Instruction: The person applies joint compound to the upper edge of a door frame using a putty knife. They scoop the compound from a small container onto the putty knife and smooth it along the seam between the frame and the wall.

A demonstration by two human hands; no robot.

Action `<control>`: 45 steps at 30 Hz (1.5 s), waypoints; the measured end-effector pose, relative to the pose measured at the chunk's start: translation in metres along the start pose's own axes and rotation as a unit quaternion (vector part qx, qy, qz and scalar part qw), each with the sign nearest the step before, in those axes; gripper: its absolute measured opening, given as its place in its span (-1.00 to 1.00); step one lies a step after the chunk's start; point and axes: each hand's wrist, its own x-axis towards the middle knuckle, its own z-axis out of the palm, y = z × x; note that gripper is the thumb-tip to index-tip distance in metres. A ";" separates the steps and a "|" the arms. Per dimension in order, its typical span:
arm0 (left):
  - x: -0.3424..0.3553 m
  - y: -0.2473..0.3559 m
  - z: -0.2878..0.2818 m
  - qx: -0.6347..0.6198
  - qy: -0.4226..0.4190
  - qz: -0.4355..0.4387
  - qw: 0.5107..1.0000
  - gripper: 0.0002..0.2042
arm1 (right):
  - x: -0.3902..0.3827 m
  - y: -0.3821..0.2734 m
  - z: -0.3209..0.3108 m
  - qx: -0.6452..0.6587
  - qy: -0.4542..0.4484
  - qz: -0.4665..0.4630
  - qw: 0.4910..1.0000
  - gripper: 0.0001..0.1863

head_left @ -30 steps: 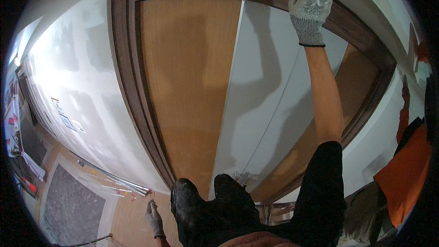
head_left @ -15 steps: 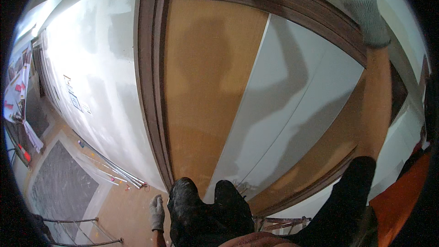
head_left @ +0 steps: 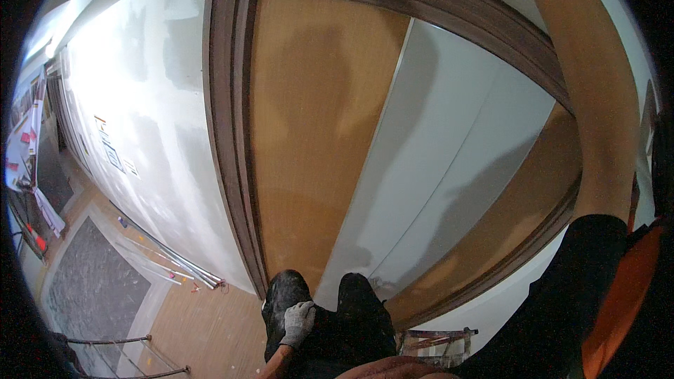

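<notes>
My left hand (head_left: 298, 323), in a grey knit glove, rests on my dark trousers (head_left: 284, 291) near the knee. Its fingers lie over the cloth, and I see nothing held in them. On the other side my bare right forearm (head_left: 597, 84) stretches up past the upper edge, so the right hand is out of sight. That forearm passes in front of the corner of a dark brown door frame (head_left: 228, 98). Within the frame stand a tan wood panel (head_left: 316, 112) and a white panel (head_left: 428, 140), both with my shadow across them.
A patchy, plastered white wall (head_left: 154, 119) runs along the left. Metal rods (head_left: 175, 256) lie on the floor at its foot, near a dark mat (head_left: 98, 274). A metal rail (head_left: 133, 340) stands at lower left, and a stained metal frame (head_left: 439, 340) at lower right.
My left hand has come in from beside my leg onto the thigh. My right arm has reached farther up, taking its gloved hand beyond the upper edge.
</notes>
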 end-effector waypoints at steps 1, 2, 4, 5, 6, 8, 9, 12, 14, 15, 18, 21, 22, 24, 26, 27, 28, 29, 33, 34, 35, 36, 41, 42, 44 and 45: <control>-0.003 0.001 0.001 0.022 0.006 0.026 0.999 -0.77 | 0.005 0.001 0.002 -0.001 -0.008 0.002 1.000 -0.68; -0.004 -0.004 0.001 0.033 0.005 0.046 0.998 -0.75 | 0.009 0.002 0.003 -0.003 -0.017 0.004 1.000 -0.68; -0.004 -0.011 0.006 0.038 -0.010 0.053 0.998 -0.74 | 0.013 0.006 0.005 -0.001 -0.033 0.006 0.999 -0.68; -0.002 -0.010 0.006 0.038 -0.015 0.058 0.997 -0.74 | 0.015 0.007 0.004 -0.001 -0.038 0.006 0.999 -0.68; -0.003 -0.009 0.006 0.044 -0.022 0.060 0.997 -0.74 | 0.016 0.008 0.003 0.002 -0.042 0.004 0.999 -0.68; -0.005 -0.008 0.006 0.055 -0.034 0.062 0.996 -0.73 | 0.006 0.015 -0.001 0.010 -0.049 0.000 0.999 -0.68; -0.003 -0.003 0.006 0.054 -0.034 0.069 0.996 -0.73 | 0.003 0.015 -0.003 0.013 -0.055 -0.004 0.998 -0.68; -0.006 0.003 0.005 0.060 -0.027 0.069 0.995 -0.72 | -0.030 0.022 -0.009 0.035 -0.040 -0.044 0.998 -0.68; -0.003 0.003 0.007 0.065 -0.026 0.072 0.995 -0.72 | -0.049 0.027 -0.014 0.037 -0.032 -0.058 0.997 -0.67; -0.002 0.004 0.009 0.063 -0.029 0.076 0.995 -0.72 | -0.058 0.030 -0.018 0.037 -0.030 -0.064 0.997 -0.67; 0.007 0.010 0.012 0.065 -0.053 0.096 0.992 -0.73 | -0.094 0.043 -0.034 0.038 -0.071 -0.033 0.996 -0.66; 0.006 0.007 0.013 0.085 -0.057 0.083 0.991 -0.74 | -0.129 0.039 -0.052 0.050 -0.082 0.003 0.995 -0.66; -0.010 0.001 0.007 0.092 -0.041 0.055 0.993 -0.74 | -0.129 0.026 -0.040 0.078 -0.062 0.014 0.995 -0.66; -0.010 -0.002 0.011 0.097 -0.035 0.060 0.993 -0.75 | -0.149 0.029 -0.048 0.067 -0.073 0.008 0.995 -0.66; -0.013 -0.005 0.014 0.115 -0.026 0.049 0.992 -0.75 | -0.164 0.024 -0.056 0.078 -0.072 0.012 0.994 -0.66; 0.005 0.005 0.017 0.107 -0.034 0.088 0.990 -0.75 | -0.187 0.029 -0.086 0.065 -0.102 0.026 0.992 -0.66; 0.020 0.015 0.021 0.099 -0.042 0.123 0.986 -0.75 | -0.205 0.034 -0.111 0.054 -0.131 0.039 0.989 -0.65; 0.022 0.019 0.020 0.099 -0.041 0.133 0.985 -0.75 | -0.216 0.040 -0.116 0.085 -0.156 0.075 0.981 -0.65; 0.001 0.006 0.013 0.093 -0.033 0.093 0.991 -0.76 | -0.255 0.054 -0.097 0.169 -0.138 0.128 0.968 -0.61; 0.008 0.011 0.017 0.086 -0.040 0.107 0.990 -0.76 | -0.267 0.062 -0.109 0.152 -0.137 0.124 0.971 -0.61; 0.012 0.014 0.018 0.085 -0.046 0.114 0.989 -0.76 | -0.275 0.060 -0.121 0.132 -0.154 0.144 0.969 -0.61; 0.010 0.010 0.018 0.092 -0.049 0.109 0.988 -0.76 | -0.279 0.051 -0.129 0.120 -0.160 0.162 0.966 -0.62; 0.014 0.001 0.020 0.096 -0.071 0.100 0.988 -0.75 | -0.336 0.092 -0.137 0.091 -0.213 0.227 0.946 -0.65; 0.017 0.001 0.020 0.093 -0.067 0.104 0.988 -0.75 | -0.345 0.106 -0.145 0.097 -0.205 0.185 0.956 -0.65; 0.015 -0.002 0.023 0.086 -0.061 0.107 0.989 -0.75 | -0.345 0.117 -0.160 0.077 -0.235 0.222 0.943 -0.72; 0.015 -0.004 0.024 0.080 -0.058 0.110 0.989 -0.76 | -0.340 0.115 -0.163 0.099 -0.188 0.262 0.941 -0.72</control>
